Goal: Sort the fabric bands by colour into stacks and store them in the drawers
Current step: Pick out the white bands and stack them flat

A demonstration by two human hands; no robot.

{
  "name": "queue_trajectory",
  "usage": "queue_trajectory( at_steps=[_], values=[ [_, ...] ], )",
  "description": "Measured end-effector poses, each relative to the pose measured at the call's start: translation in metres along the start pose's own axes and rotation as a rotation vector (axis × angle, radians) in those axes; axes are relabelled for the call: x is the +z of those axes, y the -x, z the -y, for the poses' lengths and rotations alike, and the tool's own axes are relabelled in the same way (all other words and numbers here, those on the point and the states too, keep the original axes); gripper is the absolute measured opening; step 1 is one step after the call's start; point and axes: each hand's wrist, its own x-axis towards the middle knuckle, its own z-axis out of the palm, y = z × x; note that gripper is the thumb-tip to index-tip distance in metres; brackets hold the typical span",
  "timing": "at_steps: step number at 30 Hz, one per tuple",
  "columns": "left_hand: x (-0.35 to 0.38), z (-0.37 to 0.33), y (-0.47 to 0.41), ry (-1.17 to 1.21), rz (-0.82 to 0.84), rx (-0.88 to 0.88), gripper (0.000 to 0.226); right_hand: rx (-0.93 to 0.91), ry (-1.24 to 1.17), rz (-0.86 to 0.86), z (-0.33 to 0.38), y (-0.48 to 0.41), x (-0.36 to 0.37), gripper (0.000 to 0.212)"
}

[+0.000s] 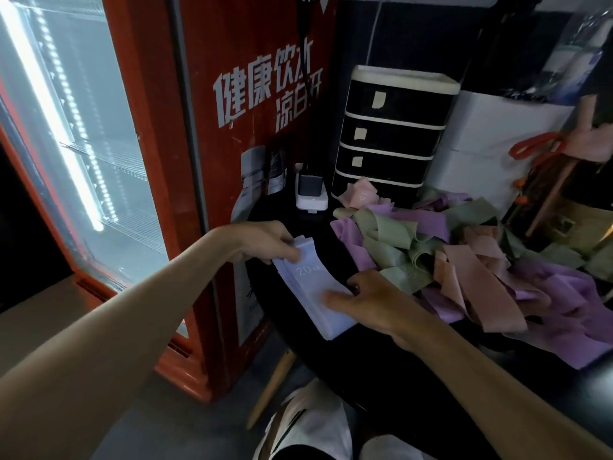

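Dark round table (331, 356) jammed into a corner, with a red glass-door drinks fridge (199, 161) right up against its left side. At the back stands the black drawer unit (391, 137), cream trim, with little pale labels on the fronts, and the drawers I can see look pushed in.

The stack of pale bands (308, 290) lies flat near the table's left edge, running diagonally away from the person, with "20" printed on the top one. Both hands are on it. The left hand (265, 242) has its fingers curled over the far end and holds it there. The right hand (368, 293) grips the near end, thumb laid across the top and fingers wrapped round the right edge.

Just right of that hand, basically touching it, is the messy pile of loose bands (464, 260): purple, green and pink all tangled, reaching back to the foot of the drawers. A small white charger block (311, 194) sits left of the unit with a red light on.
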Motion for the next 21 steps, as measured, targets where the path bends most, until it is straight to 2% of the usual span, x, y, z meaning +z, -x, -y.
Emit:
queue_trajectory(
  at_steps=[2, 3, 6, 10, 15, 18, 21],
  values=[
    [0.000, 0.002, 0.003, 0.017, -0.015, 0.053, 0.012, 0.034, -0.110, 0.046, 0.001, -0.001, 0.002, 0.022],
    [-0.001, 0.005, 0.005, 0.042, -0.016, 0.072, 0.011, 0.047, -0.125, 0.044, 0.002, -0.002, 0.003, 0.026],
    [0.002, 0.017, 0.011, 0.129, 0.011, 0.128, 0.027, 0.086, -0.128, 0.015, 0.008, -0.003, 0.006, 0.031],
    [0.004, 0.028, 0.017, 0.290, 0.006, 0.187, 0.023, 0.110, -0.155, 0.032, 0.012, -0.003, 0.011, 0.041],
    [0.004, 0.034, 0.031, 0.431, 0.004, 0.219, 0.042, -0.002, -0.114, -0.032, 0.018, 0.006, 0.013, 0.032],
    [0.010, 0.033, 0.042, 0.468, -0.065, 0.281, 0.053, -0.157, 0.038, -0.141, 0.017, 0.015, 0.007, 0.026],
    [0.034, 0.042, 0.049, 0.415, -0.139, 0.346, 0.085, -0.248, 0.288, -0.189, 0.008, 0.022, 0.000, 0.031]
  ],
)
